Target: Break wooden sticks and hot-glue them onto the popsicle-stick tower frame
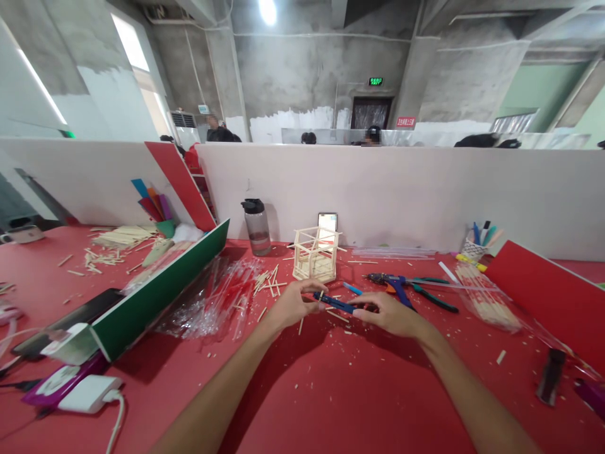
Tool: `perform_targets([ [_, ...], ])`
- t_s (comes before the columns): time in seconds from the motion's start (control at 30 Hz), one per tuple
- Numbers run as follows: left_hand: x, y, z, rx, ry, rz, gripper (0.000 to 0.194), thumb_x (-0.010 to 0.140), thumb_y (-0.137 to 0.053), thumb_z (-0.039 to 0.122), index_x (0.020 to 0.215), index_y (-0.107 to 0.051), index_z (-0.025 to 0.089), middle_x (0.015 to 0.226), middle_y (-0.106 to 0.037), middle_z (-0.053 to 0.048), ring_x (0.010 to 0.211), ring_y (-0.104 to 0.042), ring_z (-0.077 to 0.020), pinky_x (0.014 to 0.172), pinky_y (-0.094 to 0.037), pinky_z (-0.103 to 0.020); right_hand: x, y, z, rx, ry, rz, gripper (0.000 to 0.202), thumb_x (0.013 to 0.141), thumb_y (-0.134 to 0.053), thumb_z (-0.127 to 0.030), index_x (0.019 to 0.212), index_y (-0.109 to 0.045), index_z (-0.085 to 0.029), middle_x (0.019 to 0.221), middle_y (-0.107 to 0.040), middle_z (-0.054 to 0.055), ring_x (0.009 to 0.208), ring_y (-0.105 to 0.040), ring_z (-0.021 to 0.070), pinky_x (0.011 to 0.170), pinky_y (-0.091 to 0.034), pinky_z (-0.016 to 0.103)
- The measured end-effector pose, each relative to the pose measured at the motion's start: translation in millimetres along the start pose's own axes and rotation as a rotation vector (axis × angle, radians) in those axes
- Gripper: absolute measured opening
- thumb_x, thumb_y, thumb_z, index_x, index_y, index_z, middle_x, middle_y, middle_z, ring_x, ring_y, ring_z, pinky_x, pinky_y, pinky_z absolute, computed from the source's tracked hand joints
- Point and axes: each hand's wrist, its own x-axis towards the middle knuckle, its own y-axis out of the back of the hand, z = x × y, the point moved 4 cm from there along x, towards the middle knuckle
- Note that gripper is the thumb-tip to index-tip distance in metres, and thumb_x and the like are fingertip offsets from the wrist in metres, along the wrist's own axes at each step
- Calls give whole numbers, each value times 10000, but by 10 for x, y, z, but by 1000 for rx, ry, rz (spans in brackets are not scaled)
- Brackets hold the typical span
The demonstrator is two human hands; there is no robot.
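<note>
Head view. Landmark: the stick frame point(314, 277), upright on the red table point(307, 403). The dark-blue tool point(336, 304), slim, its exact type not clear, lies between both hands, just in front of the frame. Right hand point(385, 312), front right of the frame: thumb and fingers closed on the tool's near end. Left hand point(299, 304), front left of the frame: fingertips pinched about the other end, where a short stick piece point(322, 295) stands across the tool; whether they grip the piece too cannot be told.

Judgement: the step seems to be working the piece against the tool. It calls for a steady right hand, the piece square to the tool, left fingertips clear of any edge, and light, even pressure, since thin wood may split. The glue gun point(399, 289), right of the frame, is best left untouched meanwhile
</note>
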Motion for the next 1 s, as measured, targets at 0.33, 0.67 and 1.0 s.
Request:
perform_targets([
  [0.33,6,5,35,18,-26,13,271,640,-773,177,904,-711,160,1020,-721,-84,959,-667,-217,820,-520,-297,12,-5,-14,-6,10,1,426,882,-544,-520,1143,-705,-224,1127,-716,70,919,-650,238,818,-470,330],
  [0.67,14,8,2,4,-23,20,282,625,-761,176,901,-707,153,1010,-718,-90,915,-668,-213,791,-516,-298,23,-18,16,-11,5,9,405,885,-555,-481,1162,-692,-219,1115,-715,83,933,-651,241,805,-477,332],
  [1.0,19,36,-28,76,-67,38,304,643,-708,77,931,-703,171,1011,-723,-55,950,-666,-196,868,-509,-298,-9,-84,-136,-80,64,-32,375,964,-433,-452,1212,-620,-242,1264,-629,81,1153,-564,251,990,-410,370],
])
